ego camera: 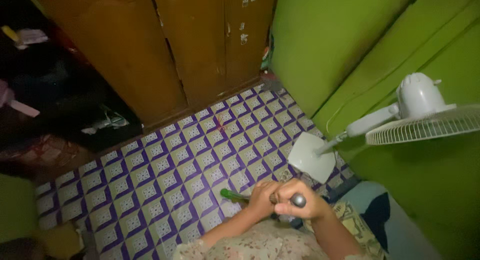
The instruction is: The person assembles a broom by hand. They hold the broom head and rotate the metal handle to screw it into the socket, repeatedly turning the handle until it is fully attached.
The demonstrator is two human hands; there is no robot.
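Gripping green-handled tool w/ both hands: left hand mid-shaft, right hand closed on grey end

both hands together, left hand and right hand clenched.

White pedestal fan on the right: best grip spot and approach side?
Grip the fan by its slanted white neck, between the motor housing and the thin pole. It is bare and roughly hand-sized. Come from the left, the open tiled floor side; the green wall sits close behind, and the wire grille looks too flimsy.
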